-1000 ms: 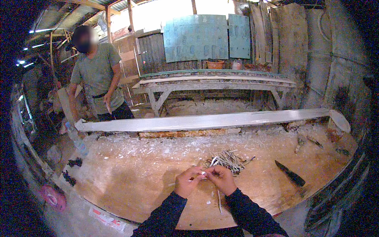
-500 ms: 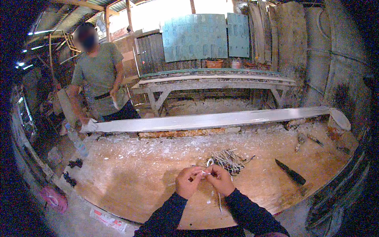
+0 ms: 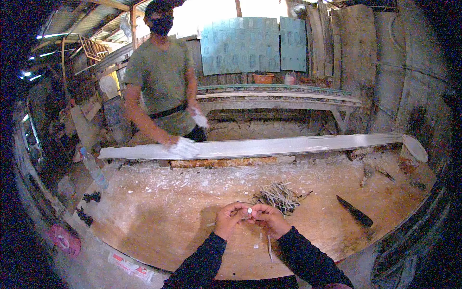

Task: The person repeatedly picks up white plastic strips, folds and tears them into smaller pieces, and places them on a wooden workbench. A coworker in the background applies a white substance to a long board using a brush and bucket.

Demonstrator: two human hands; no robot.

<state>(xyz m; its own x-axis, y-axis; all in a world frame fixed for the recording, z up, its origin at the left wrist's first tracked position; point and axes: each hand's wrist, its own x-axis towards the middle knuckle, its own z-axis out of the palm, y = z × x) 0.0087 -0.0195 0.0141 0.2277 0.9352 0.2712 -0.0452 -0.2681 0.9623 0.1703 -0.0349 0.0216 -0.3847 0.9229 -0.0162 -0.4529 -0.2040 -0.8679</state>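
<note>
Over the wooden tabletop (image 3: 159, 221), my left hand (image 3: 228, 220) and my right hand (image 3: 270, 221) meet at the fingertips, both closed in a pinch. Between them is a whitish cord (image 3: 250, 211), showing as a small white loop or knot. A pale length hangs below my right hand, seemingly the same cord's end. Just beyond my fingers lies a tangled bundle of white and dark cords (image 3: 280, 197). Parts of the held cord are hidden behind my fingers.
Across the table's far side runs a long white-coated board (image 3: 269, 147), where a co-worker (image 3: 161, 91) rests a whitened hand. A dark pointed blade (image 3: 354, 211) lies right. A plastic bottle (image 3: 94, 168) and black clumps (image 3: 84, 216) are left; a round white lid-like disc (image 3: 415, 148) stands far right.
The co-worker has moved right, a hand sliding along the white board. My hands stay together; the white loop that stood above my fingers is now drawn small between my fingertips.
</note>
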